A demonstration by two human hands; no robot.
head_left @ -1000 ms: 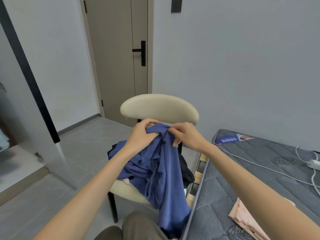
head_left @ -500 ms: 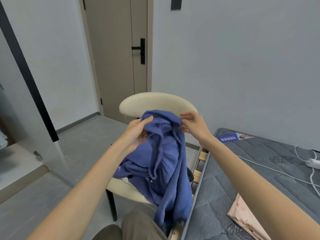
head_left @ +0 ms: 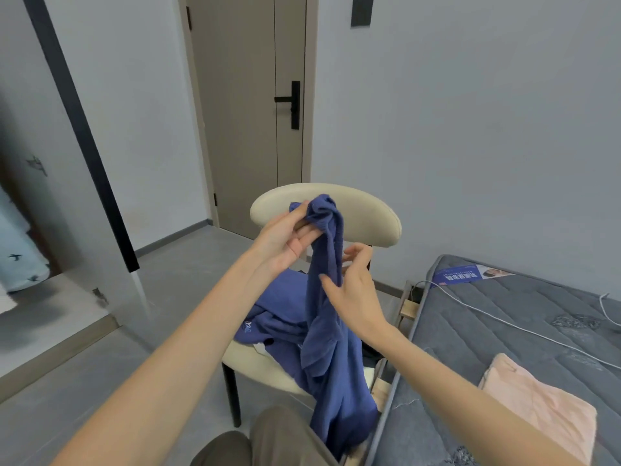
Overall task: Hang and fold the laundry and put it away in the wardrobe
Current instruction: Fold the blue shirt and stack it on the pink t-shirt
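A blue knit garment (head_left: 324, 341) hangs in a long twisted strip from my left hand (head_left: 285, 238), which pinches its bunched top in front of the chair back. My right hand (head_left: 353, 290) is lower, fingers curled around the strip's middle. The rest of the garment lies heaped on the seat of the cream chair (head_left: 366, 215), over some dark and white clothing. A folded pink cloth (head_left: 541, 405) lies on the grey mattress (head_left: 504, 321) at the right.
A closed grey door (head_left: 248, 112) stands behind the chair. A white cable (head_left: 497, 316) runs across the mattress. At the left is a glass or mirrored panel with a black frame (head_left: 84, 136). My knees (head_left: 268, 442) show at the bottom.
My left hand has lifted the garment's top higher. My right hand has left the top and slid down to grip the strip lower. More cloth now hangs stretched out.
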